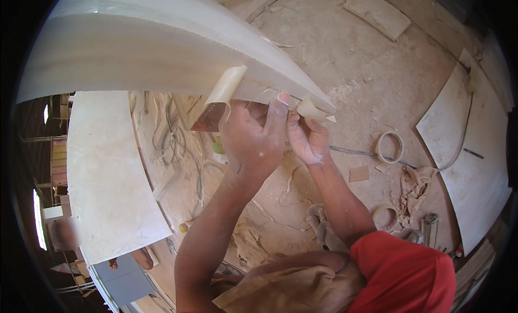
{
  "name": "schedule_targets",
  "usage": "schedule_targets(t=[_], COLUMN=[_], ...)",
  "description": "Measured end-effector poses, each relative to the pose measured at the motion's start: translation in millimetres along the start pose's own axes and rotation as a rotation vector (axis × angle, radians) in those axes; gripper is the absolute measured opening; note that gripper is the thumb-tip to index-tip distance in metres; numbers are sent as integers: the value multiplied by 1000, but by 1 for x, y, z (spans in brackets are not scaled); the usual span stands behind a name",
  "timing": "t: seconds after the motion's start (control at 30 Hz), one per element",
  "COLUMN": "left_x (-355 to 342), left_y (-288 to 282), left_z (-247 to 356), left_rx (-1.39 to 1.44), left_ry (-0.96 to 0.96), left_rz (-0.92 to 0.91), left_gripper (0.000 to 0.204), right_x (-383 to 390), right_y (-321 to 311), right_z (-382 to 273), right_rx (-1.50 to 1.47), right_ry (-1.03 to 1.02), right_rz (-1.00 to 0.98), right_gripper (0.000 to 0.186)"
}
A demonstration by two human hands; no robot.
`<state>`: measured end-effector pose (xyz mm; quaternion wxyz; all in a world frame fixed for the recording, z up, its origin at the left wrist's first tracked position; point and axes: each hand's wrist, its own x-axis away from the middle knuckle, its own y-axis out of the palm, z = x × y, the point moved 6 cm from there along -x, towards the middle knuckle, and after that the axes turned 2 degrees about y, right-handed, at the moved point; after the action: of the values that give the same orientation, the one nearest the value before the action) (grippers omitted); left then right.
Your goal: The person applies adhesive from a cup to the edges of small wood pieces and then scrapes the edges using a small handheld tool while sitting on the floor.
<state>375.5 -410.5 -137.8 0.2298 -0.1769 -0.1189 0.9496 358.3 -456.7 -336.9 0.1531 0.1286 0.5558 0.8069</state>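
Observation:
A long, pale, curved panel [140, 59] tapers to a point in front of me. My left hand [251, 135] is closed at its lower edge, thumb raised against the edge and other fingers mostly hidden. Out from behind that hand sticks a dark red printed sheet [208, 118], seemingly in its grip. A curled cream strip [229, 83] rises beside it, against the panel. Close by, near the panel's tip, my right hand [310, 137] pinches a second curled cream piece [312, 109], which looks like masking tape. The fingertips are partly hidden.
Rolls of tape [389, 147] lie on the dusty floor to the right, near a dark cable [350, 151] and crumpled paper [415, 186]. Large pale sheets stand at left [108, 172] and right [469, 151]. Another person [66, 235] is at the far left.

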Motion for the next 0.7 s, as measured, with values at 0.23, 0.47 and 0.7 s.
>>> schedule_targets(t=[0.23,0.47,0.7], left_x=[8,32,22], left_y=[-31,-122,-91], left_z=[-27,-55,-64], left_rx=[-211,134,329], left_ry=[-106,-333,-436], left_rz=[-148,301,6], left_gripper=[37,25,23], right_x=[20,80,105], right_y=[-37,-78,-32], right_z=[19,31,-15], right_rx=[-16,1036,2333], right_ry=[152,793,859], right_rz=[181,406,129], right_gripper=[29,24,49])
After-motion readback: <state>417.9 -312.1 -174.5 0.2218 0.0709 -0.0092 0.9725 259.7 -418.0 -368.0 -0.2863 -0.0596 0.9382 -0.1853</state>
